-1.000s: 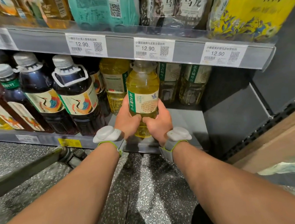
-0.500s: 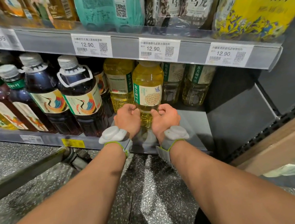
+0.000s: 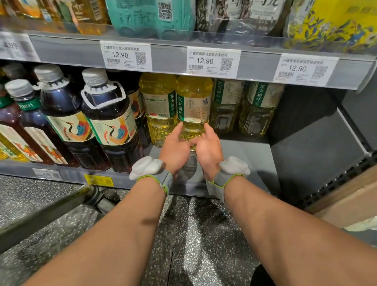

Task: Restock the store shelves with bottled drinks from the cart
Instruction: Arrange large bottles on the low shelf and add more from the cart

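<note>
A yellow tea bottle (image 3: 193, 101) with a green-striped label stands upright on the grey shelf (image 3: 243, 158), in line with matching yellow bottles (image 3: 160, 106) on its left and right. My left hand (image 3: 175, 153) and my right hand (image 3: 208, 151) are at its base, one on each side. The fingers of both are loosened and mostly straight, and the fingertips just touch the bottle's lower part. The bottle's foot is hidden behind my hands.
Dark tea bottles (image 3: 110, 124) with white carry rings fill the shelf to the left. Bare shelf lies to the right of the yellow row. Wrapped multipacks (image 3: 150, 9) sit on the upper shelf above price tags. A metal cart bar (image 3: 41, 215) crosses the floor at the left.
The yellow bottle went from tilted in both hands at the shelf front to standing upright deeper in the row. My fingers have uncurled from its base.
</note>
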Demonstrator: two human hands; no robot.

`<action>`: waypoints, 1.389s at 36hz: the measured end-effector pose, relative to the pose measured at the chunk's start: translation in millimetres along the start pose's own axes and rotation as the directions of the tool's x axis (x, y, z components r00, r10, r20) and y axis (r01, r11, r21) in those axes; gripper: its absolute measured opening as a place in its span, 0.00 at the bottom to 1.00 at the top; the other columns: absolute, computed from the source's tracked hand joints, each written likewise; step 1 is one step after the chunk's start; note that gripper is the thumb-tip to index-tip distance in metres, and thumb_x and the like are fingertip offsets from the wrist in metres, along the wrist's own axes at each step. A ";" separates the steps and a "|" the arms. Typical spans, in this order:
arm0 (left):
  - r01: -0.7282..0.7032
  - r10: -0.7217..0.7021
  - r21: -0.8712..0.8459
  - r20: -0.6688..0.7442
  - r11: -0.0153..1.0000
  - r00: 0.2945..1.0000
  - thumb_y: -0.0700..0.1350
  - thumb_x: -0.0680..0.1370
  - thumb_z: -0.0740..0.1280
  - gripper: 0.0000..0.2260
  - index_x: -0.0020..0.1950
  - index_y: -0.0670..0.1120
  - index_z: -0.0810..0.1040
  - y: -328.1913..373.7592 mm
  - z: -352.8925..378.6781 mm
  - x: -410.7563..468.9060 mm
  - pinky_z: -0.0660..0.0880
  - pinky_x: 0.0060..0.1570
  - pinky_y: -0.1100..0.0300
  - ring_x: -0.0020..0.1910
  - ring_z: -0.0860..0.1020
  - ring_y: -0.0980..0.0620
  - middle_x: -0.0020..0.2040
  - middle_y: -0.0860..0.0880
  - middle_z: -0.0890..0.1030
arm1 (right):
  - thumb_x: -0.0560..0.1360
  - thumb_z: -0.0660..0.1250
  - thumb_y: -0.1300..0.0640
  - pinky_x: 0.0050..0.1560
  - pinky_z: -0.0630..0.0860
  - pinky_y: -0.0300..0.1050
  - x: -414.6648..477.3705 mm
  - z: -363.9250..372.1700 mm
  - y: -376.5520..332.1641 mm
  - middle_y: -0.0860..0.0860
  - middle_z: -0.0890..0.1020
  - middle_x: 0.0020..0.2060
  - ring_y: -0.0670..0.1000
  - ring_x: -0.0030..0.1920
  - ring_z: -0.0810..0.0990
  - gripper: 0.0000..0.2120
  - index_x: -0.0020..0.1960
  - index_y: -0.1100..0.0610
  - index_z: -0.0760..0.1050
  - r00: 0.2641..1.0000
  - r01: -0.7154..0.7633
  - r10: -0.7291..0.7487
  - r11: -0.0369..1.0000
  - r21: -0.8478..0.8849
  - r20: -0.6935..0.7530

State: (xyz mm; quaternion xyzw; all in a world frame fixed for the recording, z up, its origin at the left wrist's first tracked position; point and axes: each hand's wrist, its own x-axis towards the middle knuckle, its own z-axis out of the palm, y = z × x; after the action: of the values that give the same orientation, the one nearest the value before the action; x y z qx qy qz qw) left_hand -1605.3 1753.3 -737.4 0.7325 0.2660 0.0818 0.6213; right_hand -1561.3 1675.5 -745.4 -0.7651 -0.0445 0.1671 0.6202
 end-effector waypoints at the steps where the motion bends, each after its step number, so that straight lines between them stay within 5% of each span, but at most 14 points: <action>1: 0.007 -0.007 -0.008 0.009 1.000 1.000 0.32 0.80 0.61 0.32 0.82 0.48 0.59 -1.0 0.2 1.4 0.72 0.62 0.40 0.61 0.75 0.31 0.77 0.45 0.69 | 0.74 0.64 0.62 0.76 0.61 0.58 0.3 0.1 0.1 0.54 0.61 0.78 0.56 0.77 0.62 0.36 0.80 0.53 0.59 1.000 -0.003 0.003 1.000 0.030 0.015; 4: 0.019 -0.017 -0.045 0.036 0.999 0.999 0.28 0.79 0.59 0.33 0.82 0.47 0.59 -0.5 1.5 3.1 0.65 0.73 0.38 0.73 0.69 0.35 0.79 0.46 0.65 | 0.76 0.64 0.62 0.76 0.60 0.58 1.9 0.1 0.8 0.53 0.58 0.79 0.55 0.78 0.60 0.35 0.80 0.53 0.58 1.000 -0.018 0.016 0.995 0.099 0.020; 8: 0.020 -0.018 -0.082 0.022 0.996 1.000 0.28 0.79 0.57 0.33 0.82 0.47 0.58 -1.4 0.6 4.4 0.66 0.74 0.42 0.71 0.69 0.50 0.80 0.48 0.63 | 0.78 0.62 0.60 0.78 0.55 0.55 2.9 0.5 2.7 0.51 0.54 0.80 0.53 0.79 0.55 0.33 0.81 0.53 0.55 0.999 -0.015 0.011 0.994 0.109 0.036; 12: 0.019 -0.020 -0.091 -0.012 0.996 1.000 0.29 0.79 0.58 0.33 0.82 0.49 0.59 -7.8 -2.8 9.4 0.67 0.72 0.38 0.72 0.71 0.46 0.80 0.49 0.63 | 0.80 0.60 0.57 0.76 0.50 0.47 5.5 1.3 6.0 0.49 0.49 0.81 0.50 0.80 0.50 0.33 0.82 0.52 0.51 0.997 -0.011 0.005 0.997 0.080 0.072; 17: 0.011 -0.018 -0.097 -0.063 0.995 0.998 0.32 0.79 0.59 0.32 0.81 0.51 0.60 -12.2 -11.3 14.4 0.77 0.45 0.44 0.45 0.78 0.32 0.78 0.48 0.66 | 0.81 0.58 0.56 0.69 0.49 0.40 8.7 2.3 7.0 0.48 0.46 0.81 0.46 0.80 0.46 0.33 0.82 0.53 0.48 0.996 -0.014 0.007 0.996 0.082 0.094; 21: 0.025 -0.034 -0.105 -0.087 0.994 0.996 0.34 0.80 0.59 0.32 0.82 0.53 0.59 -10.5 -13.3 12.6 0.71 0.35 0.58 0.30 0.72 0.55 0.70 0.54 0.74 | 0.81 0.57 0.56 0.75 0.47 0.46 10.4 2.5 5.6 0.48 0.45 0.81 0.46 0.80 0.45 0.33 0.82 0.52 0.47 0.995 -0.032 0.025 0.997 0.068 0.096; 25: 0.030 -0.039 -0.099 -0.087 0.995 0.995 0.33 0.80 0.59 0.32 0.82 0.52 0.59 -9.9 -17.8 10.9 0.68 0.33 0.59 0.26 0.69 0.58 0.71 0.52 0.72 | 0.81 0.57 0.56 0.76 0.47 0.49 6.2 4.0 1.2 0.48 0.44 0.81 0.48 0.80 0.45 0.34 0.82 0.51 0.45 0.995 -0.036 0.034 0.999 0.024 0.098; 29: 0.016 -0.025 -0.095 -0.100 0.995 0.995 0.34 0.79 0.60 0.32 0.81 0.52 0.60 -7.4 -17.4 7.6 0.69 0.43 0.56 0.31 0.70 0.55 0.74 0.50 0.70 | 0.81 0.58 0.54 0.75 0.57 0.50 1.4 3.3 1.3 0.53 0.58 0.80 0.55 0.77 0.59 0.30 0.81 0.52 0.55 1.000 -0.016 0.016 0.992 -0.127 -0.007; 32: 0.008 -0.015 -0.061 -0.116 0.998 0.993 0.34 0.79 0.60 0.30 0.81 0.50 0.61 -7.4 -17.8 4.1 0.71 0.43 0.52 0.35 0.75 0.49 0.69 0.53 0.75 | 0.79 0.60 0.56 0.61 0.69 0.47 -4.1 4.9 3.1 0.58 0.78 0.63 0.61 0.64 0.75 0.15 0.63 0.56 0.78 0.991 -0.014 -0.023 0.960 -0.279 -0.129; 35: 0.020 -0.020 -0.006 -0.109 1.000 0.994 0.34 0.79 0.61 0.28 0.79 0.48 0.64 -7.5 -21.9 -5.2 0.77 0.56 0.49 0.58 0.80 0.42 0.76 0.50 0.69 | 0.79 0.61 0.56 0.57 0.75 0.49 -14.2 4.3 7.6 0.59 0.83 0.55 0.62 0.58 0.78 0.11 0.54 0.57 0.81 1.000 0.007 -0.016 0.912 -0.410 -0.017; 38: 0.030 -0.025 0.044 -0.122 0.999 0.992 0.35 0.80 0.63 0.24 0.76 0.45 0.69 -6.1 -23.7 -19.4 0.72 0.68 0.48 0.66 0.75 0.47 0.73 0.46 0.73 | 0.80 0.62 0.57 0.53 0.74 0.45 -22.8 -1.9 11.6 0.59 0.83 0.54 0.61 0.56 0.79 0.09 0.50 0.58 0.80 0.993 0.058 -0.004 0.882 -0.468 0.117; 41: 0.075 -0.070 0.027 -0.151 0.997 0.986 0.36 0.80 0.64 0.20 0.73 0.44 0.72 -2.5 -28.1 -38.5 0.73 0.66 0.42 0.65 0.77 0.39 0.68 0.46 0.76 | 0.78 0.62 0.60 0.45 0.67 0.41 -36.9 -5.4 5.3 0.57 0.84 0.53 0.59 0.55 0.80 0.09 0.52 0.59 0.81 0.990 0.054 0.019 0.859 -0.509 0.138; 46: 0.182 -0.192 -0.075 -0.162 0.980 0.968 0.33 0.80 0.63 0.19 0.72 0.39 0.73 5.0 -32.4 -72.3 0.74 0.65 0.40 0.65 0.77 0.40 0.67 0.41 0.78 | 0.78 0.63 0.63 0.59 0.76 0.53 -73.8 -7.2 -12.7 0.57 0.84 0.49 0.60 0.54 0.81 0.06 0.50 0.55 0.78 0.988 0.015 0.049 0.911 -0.413 0.145; 50: 0.216 -0.232 -0.129 -0.127 0.968 0.964 0.30 0.82 0.60 0.11 0.60 0.42 0.75 17.0 -31.7 -112.9 0.77 0.49 0.61 0.44 0.78 0.56 0.45 0.52 0.80 | 0.76 0.65 0.66 0.58 0.77 0.55 -119.6 -15.6 -29.7 0.58 0.85 0.50 0.60 0.54 0.82 0.11 0.57 0.59 0.79 0.989 -0.008 0.069 0.905 -0.426 0.129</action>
State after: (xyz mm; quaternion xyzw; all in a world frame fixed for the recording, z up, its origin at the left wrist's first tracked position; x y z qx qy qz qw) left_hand -1710.1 1723.9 -690.5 0.6535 0.3855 0.0776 0.6468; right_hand -1664.8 1634.7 -690.0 -0.8686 -0.1081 0.2192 0.4311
